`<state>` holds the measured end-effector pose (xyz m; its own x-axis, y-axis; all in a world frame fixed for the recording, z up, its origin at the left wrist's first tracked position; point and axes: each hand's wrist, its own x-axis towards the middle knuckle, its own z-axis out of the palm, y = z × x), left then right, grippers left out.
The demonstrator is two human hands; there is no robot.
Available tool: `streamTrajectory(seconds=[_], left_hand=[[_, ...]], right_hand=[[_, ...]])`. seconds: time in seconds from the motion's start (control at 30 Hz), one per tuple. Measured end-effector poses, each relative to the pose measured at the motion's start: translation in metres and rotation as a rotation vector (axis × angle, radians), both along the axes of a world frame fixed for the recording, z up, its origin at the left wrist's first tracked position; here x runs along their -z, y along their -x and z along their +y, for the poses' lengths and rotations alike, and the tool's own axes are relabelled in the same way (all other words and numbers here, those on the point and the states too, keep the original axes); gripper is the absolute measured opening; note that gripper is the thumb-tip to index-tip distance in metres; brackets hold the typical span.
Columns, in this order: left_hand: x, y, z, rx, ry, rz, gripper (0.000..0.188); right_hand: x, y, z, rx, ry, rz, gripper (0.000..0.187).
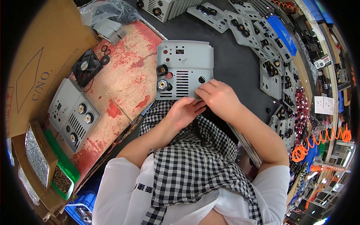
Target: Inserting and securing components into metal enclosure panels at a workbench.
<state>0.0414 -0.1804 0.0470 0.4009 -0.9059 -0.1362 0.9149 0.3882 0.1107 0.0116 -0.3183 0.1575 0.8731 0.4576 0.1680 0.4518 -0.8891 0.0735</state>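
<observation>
Bearing lettering [40, 86], a carton [62, 26] stands left of the gray panel [195, 62].

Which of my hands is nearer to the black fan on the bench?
Your left hand. It is right of the black fan, at the near edge of the gray panel before you; your right hand is farther right, at that panel's near right corner.

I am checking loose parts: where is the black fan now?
In the head view, the black fan is at left on the red table, beside the cardboard box, just beyond a grey panel.
</observation>
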Motion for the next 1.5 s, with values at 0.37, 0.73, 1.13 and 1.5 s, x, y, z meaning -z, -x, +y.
streamTrajectory(seconds=[0.37,0.73,1.13,1.5], left_hand=[[-0.011,-0.002,0.002,0.027,-0.062,-0.033,0.036],[0.000,-0.002,0.000,0.011,0.004,-0.008,0.031],[-0.013,0.012,0.024,0.110,-0.436,-0.434,0.033],[-0.065,-0.010,0.025,-0.899,-0.646,-1.659,0.025]], right_hand=[[-0.013,-0.012,0.007,0.394,-0.083,-0.002,0.015],[-0.017,0.007,0.020,0.420,-0.263,0.066,0.015],[0.026,-0.051,0.075,0.235,-0.190,0.180,0.030],[-0.005,0.027,0.025,0.524,-1.986,0.636,0.031]])
